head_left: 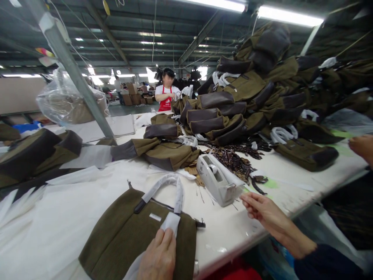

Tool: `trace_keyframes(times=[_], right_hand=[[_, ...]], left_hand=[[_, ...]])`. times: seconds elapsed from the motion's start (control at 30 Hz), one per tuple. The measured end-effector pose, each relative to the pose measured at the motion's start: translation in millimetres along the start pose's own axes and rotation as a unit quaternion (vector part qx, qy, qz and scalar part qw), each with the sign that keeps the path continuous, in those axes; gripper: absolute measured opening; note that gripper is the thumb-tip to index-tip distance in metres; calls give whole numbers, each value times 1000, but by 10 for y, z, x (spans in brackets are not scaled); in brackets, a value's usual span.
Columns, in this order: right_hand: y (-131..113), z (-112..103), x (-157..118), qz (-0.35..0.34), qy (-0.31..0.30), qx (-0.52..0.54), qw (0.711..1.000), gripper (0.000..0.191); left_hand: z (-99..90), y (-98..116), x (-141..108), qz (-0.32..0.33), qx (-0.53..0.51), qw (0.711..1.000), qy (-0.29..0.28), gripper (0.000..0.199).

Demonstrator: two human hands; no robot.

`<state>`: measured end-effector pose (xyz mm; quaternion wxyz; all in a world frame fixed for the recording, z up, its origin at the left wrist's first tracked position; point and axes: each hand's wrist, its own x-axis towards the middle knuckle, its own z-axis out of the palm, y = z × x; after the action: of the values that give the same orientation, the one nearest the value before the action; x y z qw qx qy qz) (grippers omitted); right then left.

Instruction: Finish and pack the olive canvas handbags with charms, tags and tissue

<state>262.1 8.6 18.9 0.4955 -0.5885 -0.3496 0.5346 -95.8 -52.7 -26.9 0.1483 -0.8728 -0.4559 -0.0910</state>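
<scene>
Olive-green handbag (136, 241) lies flat on the white-covered table (233, 237) before me, its handle (163, 186) sleeved in white paper (170, 223). Through the head view, my left hand (157, 256) pinches that paper's lower end against the bag; my right hand (271, 216), loosely open and holding nothing, hovers just beside a tape dispenser (215, 179).

nothing legible, sm. white label (155, 217) on olive bag (136, 237) too blurry to read
</scene>
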Motion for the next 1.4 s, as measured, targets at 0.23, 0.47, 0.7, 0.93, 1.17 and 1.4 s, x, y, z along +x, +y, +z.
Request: trace_keyframes(times=[0.23, 0.47, 0.7, 0.93, 1.17, 1.4], right_hand=[[248, 247, -38, 101, -31, 127, 986, 37], [-116, 1347, -441, 88, -309, 61, 945, 33], [196, 1912, -221, 90, -289, -157, 940, 19], [224, 1917, -221, 115, -288, -219, 925, 22], [240, 1932, -140, 134, -329, -293, 888, 25], [278, 1846, -148, 67, -344, -362, 864, 19]], left_hand=[[54, 88, 5, -38, -29, 999, 6, 34], [14, 176, 58, -78, -38, 995, 50, 26], [-9, 161, 53, -64, -35, 995, 64, 26], [106, 126, 20, -65, -25, 995, 65, 18], [260, 62, -12, -52, -39, 996, 65, 16], [89, 25, 1, -102, -101, 983, 114, 21]])
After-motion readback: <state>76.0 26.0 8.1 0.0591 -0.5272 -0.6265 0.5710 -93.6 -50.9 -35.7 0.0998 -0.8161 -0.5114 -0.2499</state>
